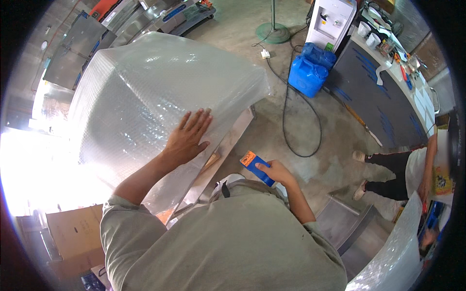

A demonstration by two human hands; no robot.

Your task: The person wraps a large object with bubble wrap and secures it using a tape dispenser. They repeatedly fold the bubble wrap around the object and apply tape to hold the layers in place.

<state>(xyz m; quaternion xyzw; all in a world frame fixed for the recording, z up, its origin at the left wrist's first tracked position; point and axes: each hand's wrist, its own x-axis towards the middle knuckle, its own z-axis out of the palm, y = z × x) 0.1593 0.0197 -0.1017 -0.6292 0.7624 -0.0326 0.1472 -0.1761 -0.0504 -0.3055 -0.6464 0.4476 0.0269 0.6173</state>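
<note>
Bubble-wrapped bulk (160, 92), contents hidden, left hand (187, 138) flat, right hand (276, 172) gripping blue tool (257, 167).

The bubble-wrapped block (160, 92) lies under the left hand (187, 138) fingers, extending beyond the fingertips. Right of them, the right hand (276, 172) fingers grip a tape dispenser (257, 167). A jerrycan (307, 75) stands well beyond.

head-worn fisheye, steeply downward, close
</note>
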